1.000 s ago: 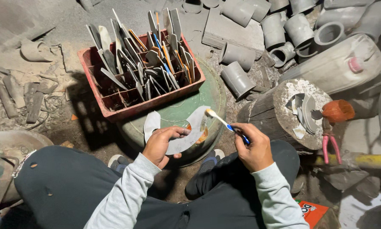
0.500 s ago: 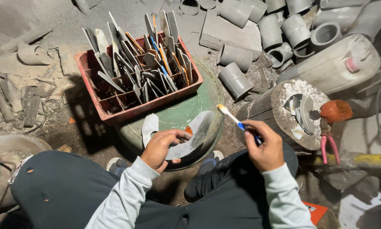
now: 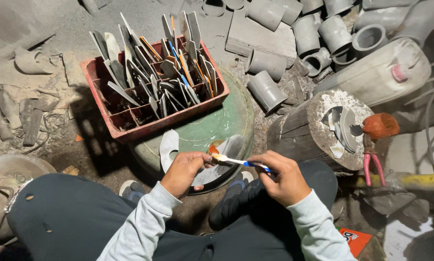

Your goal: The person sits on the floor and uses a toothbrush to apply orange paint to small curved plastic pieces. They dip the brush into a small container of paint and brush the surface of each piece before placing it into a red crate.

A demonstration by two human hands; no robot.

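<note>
Toothbrush [image 3: 240, 161]: white and blue, held near level just above the curved grey piece, bristle end toward the left by an orange smear.
Curved grey piece [image 3: 171, 149]: flat pale cutout over the near rim of the green drum, near the middle of the scene.
Left hand [image 3: 183, 172]: fingers closed on the grey piece from below.
Right hand [image 3: 284, 178]: clamped around the toothbrush handle, just right of the left hand.
Green drum [image 3: 236, 113]: round lid under the crate, directly beyond both hands.
Red crate [image 3: 110, 123]: plastic, divided, packed with upright grey strips and a few orange and blue ones; sits far left on the drum.
Wooden stump [image 3: 299, 133]: right of the drum, grey scraps on its pale top.
Pink-handled pliers [image 3: 371, 166]: hanging at the stump's right edge.
Grey pipe fittings [image 3: 294, 29]: heaped far right.
White jug [image 3: 376, 77]: lying sideways, pink cap, far right.
Orange packet [image 3: 354, 240]: flat, near right, by the knee.
</note>
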